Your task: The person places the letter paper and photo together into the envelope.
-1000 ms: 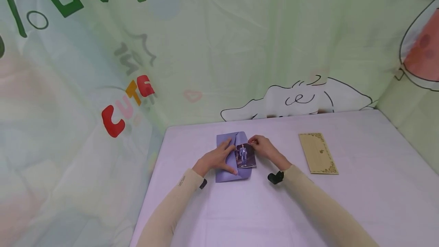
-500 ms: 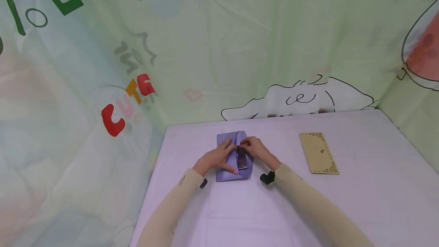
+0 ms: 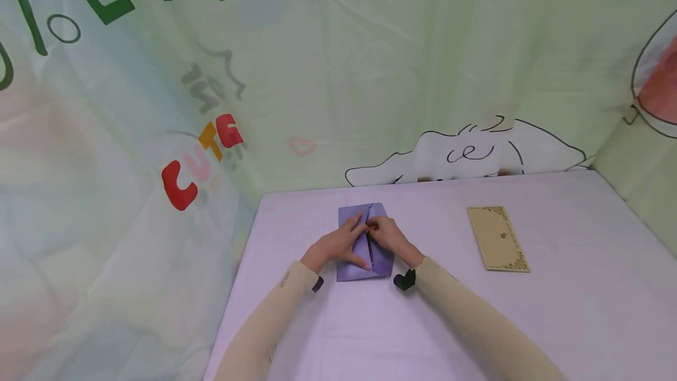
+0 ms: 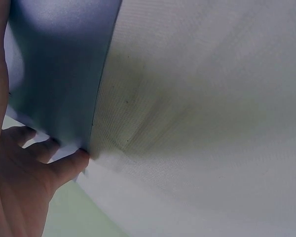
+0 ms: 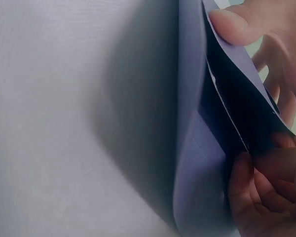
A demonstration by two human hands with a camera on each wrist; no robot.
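A purple envelope [image 3: 347, 273] lies on the table, its mouth facing right with the flap folded out. My left hand [image 3: 338, 244] rests spread over the envelope, thumb near the lower part of the opening. In the left wrist view its fingers [image 4: 69, 167] reach over the envelope's edge. My right hand [image 3: 387, 235] is at the opening and pinches the edge of a photo print [image 5: 229, 109] between thumb and fingers. Most of the photo is hidden inside the envelope; in the right wrist view a thin pale edge shows in the gap.
A tan wooden-looking card [image 3: 499, 239] with a dark ornamental border lies to the right on the lilac tablecloth [image 3: 423, 334]. Behind the table hangs a printed pale green curtain [image 3: 365, 75], and another side of it stands at the left.
My right hand has moved left, sliding the photo into the envelope until only a dark sliver shows in the head view. The left hand has stayed in place on the envelope.
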